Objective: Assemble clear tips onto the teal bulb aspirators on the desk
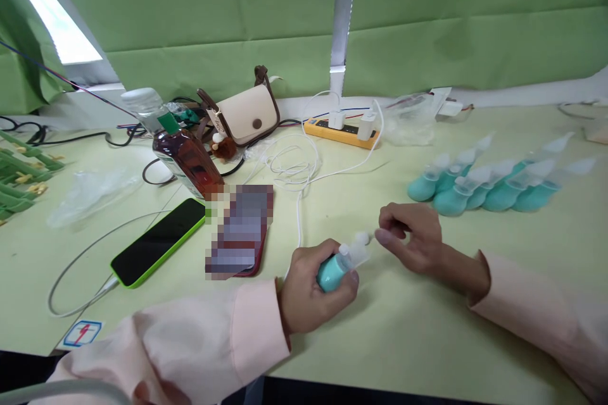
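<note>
My left hand (pixel 313 288) is closed round a teal bulb with a clear nozzle (pixel 341 261), its white tip pointing up and to the right. My right hand (pixel 412 237) is just right of that tip, fingers curled with thumb and forefinger pinched together; whether anything small is in them I cannot make out. Both sleeves are pale pink. A group of several like teal bulbs with clear caps (pixel 479 186) lies on the table to the right, beyond my right hand.
A green-cased phone (pixel 159 242) on a white cable and a second, blurred phone (pixel 240 231) lie at left. Behind them are a bottle of dark drink (pixel 178 149), a cream handbag (pixel 247 112), a yellow power strip (pixel 339 130), coiled white cables and clear plastic bags.
</note>
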`<state>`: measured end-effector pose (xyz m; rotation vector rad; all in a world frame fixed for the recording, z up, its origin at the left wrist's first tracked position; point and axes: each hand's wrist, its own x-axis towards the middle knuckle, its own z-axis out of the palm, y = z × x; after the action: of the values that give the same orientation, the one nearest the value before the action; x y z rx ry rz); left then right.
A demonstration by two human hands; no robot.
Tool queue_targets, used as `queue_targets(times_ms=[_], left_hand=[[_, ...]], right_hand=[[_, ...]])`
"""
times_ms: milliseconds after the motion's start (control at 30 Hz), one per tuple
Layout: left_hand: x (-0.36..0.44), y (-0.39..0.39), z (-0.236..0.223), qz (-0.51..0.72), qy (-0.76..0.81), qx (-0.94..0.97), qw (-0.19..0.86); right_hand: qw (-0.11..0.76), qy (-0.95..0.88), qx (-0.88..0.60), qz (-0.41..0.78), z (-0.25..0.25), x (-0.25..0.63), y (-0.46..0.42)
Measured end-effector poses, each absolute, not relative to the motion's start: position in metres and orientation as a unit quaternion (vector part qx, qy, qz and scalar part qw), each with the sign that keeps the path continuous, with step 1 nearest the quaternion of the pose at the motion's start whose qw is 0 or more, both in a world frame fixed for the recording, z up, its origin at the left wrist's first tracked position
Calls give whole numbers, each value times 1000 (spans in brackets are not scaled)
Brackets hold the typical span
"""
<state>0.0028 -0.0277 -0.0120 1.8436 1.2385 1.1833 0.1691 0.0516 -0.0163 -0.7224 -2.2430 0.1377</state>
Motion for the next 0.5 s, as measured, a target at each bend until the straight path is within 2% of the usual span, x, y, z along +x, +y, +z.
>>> queue_targets(times_ms=[100,200,500], left_hand=[[5,-27,-14,407,483,724,280],[7,-27,-18,390,484,743,248],[7,-28,-21,422,413,775,224]], right_hand=[[353,-887,-237,182,-6,165,35],[292,-906,-234,199,-5,157,23],[214,-822,-243,468,-4,153,18]])
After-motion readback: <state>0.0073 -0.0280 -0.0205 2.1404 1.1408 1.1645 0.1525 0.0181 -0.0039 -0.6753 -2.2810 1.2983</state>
